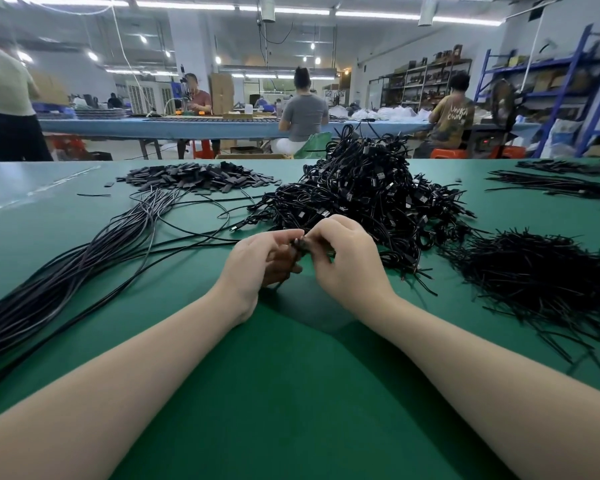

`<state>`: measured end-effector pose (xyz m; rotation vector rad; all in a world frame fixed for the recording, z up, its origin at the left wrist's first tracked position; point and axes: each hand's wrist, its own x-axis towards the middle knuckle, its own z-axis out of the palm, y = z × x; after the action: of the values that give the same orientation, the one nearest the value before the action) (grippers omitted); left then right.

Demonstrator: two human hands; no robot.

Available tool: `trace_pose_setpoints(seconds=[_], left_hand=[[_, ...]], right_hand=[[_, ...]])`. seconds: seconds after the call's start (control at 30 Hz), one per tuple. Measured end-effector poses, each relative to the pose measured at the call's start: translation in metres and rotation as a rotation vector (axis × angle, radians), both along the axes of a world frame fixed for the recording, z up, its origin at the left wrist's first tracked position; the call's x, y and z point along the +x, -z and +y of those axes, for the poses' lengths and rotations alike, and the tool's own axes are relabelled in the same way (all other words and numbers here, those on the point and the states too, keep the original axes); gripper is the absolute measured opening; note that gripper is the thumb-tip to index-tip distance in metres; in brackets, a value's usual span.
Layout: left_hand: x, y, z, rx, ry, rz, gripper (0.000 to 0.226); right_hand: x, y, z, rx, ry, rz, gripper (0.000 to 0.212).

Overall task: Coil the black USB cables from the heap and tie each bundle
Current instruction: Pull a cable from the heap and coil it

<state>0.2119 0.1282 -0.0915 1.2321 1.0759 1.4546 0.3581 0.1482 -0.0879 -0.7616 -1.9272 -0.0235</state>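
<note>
Both hands, your left hand (260, 261) and right hand (343, 258), pinch a small coiled bundle (300, 245) between their fingertips, just short of the heap (368, 192), so hold the loops tight while twisting the tie snug.

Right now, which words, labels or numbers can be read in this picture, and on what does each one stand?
"UNKN OWN", roughly; white letters on the back of the seated person's olive shirt, partly blurred.
Cartons and shelf boxes: any print too small to read.
Cable heap and ties: no text visible.
</note>
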Motion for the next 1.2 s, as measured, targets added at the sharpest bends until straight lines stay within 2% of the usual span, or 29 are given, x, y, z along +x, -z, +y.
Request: trace_pose_setpoints(seconds=[0.1,0.17,0.27,0.5,0.63,0.77,0.83,0.9,0.97,1.1,1.2], left_hand=[[0.0,0.003,-0.001,0.035,0.036,0.095,0.036],[-0.001,0.006,-0.002,0.159,0.033,0.155,0.025],[-0.004,0.01,0.001,0.31,-0.144,0.353,0.025],[0.001,0.009,0.001,0.217,-0.13,0.23,0.002],[0.001,0.003,-0.002,0.058,-0.049,0.028,0.018],[-0.004,-0.004,-0.004,-0.066,0.047,-0.078,0.015],[-0.007,-0.005,-0.003,-0.088,0.099,-0.128,0.032],[-0.008,-0.005,-0.003,-0.071,0.125,-0.128,0.044],[-0.007,-0.002,-0.004,-0.034,0.128,-0.084,0.044],[-0.002,0.006,-0.002,0.058,-0.004,0.016,0.018],[-0.002,0.009,0.002,0.147,-0.134,0.116,0.008]], right_hand=[[0.005,0.0,0.004,-0.008,0.041,0.032,0.008],[0.006,0.002,0.004,-0.038,0.025,0.054,0.008],[0.002,0.003,0.004,-0.098,0.003,0.091,0.007],[0.0,0.003,0.003,-0.264,-0.014,0.157,0.011],[-0.001,0.004,0.0,-0.14,0.028,0.047,0.011],[-0.003,0.0,-0.002,0.078,0.073,-0.139,0.009],[-0.002,-0.001,-0.004,0.091,0.082,-0.192,0.011],[-0.001,0.0,-0.003,0.076,0.095,-0.199,0.012],[0.0,0.001,0.0,0.038,0.097,-0.189,0.013],[0.0,0.003,0.004,-0.002,0.088,-0.172,0.012],[0.0,0.003,0.001,0.005,0.07,-0.147,0.011]])
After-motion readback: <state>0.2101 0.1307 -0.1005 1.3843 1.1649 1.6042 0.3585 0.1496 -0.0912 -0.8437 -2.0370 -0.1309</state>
